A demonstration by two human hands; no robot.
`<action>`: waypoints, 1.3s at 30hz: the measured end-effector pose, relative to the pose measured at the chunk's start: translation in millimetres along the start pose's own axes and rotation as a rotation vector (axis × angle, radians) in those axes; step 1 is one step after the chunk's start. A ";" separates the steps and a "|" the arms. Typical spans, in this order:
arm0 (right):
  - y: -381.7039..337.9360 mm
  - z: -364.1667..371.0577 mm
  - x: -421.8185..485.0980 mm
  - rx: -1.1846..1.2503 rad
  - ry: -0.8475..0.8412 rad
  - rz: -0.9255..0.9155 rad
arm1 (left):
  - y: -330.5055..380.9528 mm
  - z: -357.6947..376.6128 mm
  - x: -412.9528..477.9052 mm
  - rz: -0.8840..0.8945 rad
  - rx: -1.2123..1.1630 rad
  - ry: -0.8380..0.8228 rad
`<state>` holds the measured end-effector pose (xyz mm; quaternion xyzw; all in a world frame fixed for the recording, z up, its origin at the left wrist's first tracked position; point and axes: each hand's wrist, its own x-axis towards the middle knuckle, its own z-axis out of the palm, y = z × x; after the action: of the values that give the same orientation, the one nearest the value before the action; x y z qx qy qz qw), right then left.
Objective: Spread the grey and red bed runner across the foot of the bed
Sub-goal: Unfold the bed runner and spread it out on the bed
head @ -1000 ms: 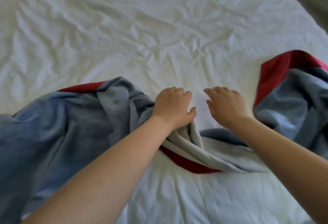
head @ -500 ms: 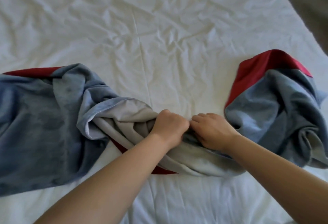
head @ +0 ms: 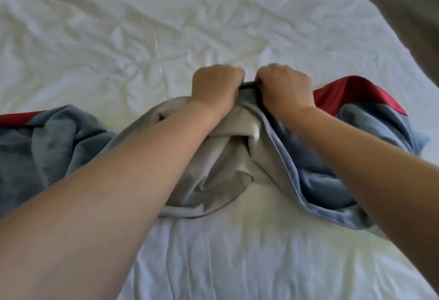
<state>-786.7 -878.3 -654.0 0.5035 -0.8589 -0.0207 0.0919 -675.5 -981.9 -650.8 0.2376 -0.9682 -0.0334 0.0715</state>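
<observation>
The left hand (head: 217, 86) & right hand (head: 286, 87) are side by side, both closed tight on the far edge of the grey and red bed runner (head: 221, 152), which lies in a twisted, bunched-up heap across the white bed sheet (head: 166, 26), w/ red bits showing at the far left & right. This looks like the untangling step, so the job is only partly done. Next, I think the hands need to slide apart along that edge & tug it flat, bc the middle is folded over itself.
</observation>
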 end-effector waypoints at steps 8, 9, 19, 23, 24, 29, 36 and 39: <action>-13.7 20.5 -8.9 0.080 -0.163 -0.018 | -21.7 30.0 -17.7 -0.086 -0.093 -0.128; -18.7 19.8 -11.1 0.102 -0.117 -0.027 | -27.5 28.6 -25.6 -0.071 -0.099 -0.087; -114.0 2.5 -26.0 0.191 -0.085 -0.354 | -90.9 -3.2 -120.0 -0.263 -0.043 -0.077; -148.4 9.2 -22.4 0.228 -0.093 -0.316 | -105.1 4.6 -133.9 -0.318 -0.012 -0.105; -154.2 9.6 -22.3 0.229 -0.096 -0.293 | -105.3 4.4 -137.2 -0.299 -0.005 -0.084; -159.1 -3.7 -38.2 0.124 -0.127 -0.380 | -96.1 -9.1 -175.0 -0.136 -0.052 -0.023; -127.2 -49.9 -112.7 -0.006 0.010 -0.867 | -76.6 -38.8 -246.4 0.154 -0.031 0.168; -121.9 -56.7 -159.6 0.014 0.048 -0.881 | -57.2 -43.4 -279.5 0.208 -0.023 0.098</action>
<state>-595.7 -796.4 -635.8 0.8225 -0.5601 -0.0405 0.0907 -397.7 -903.9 -647.8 0.1361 -0.9825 -0.0253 0.1246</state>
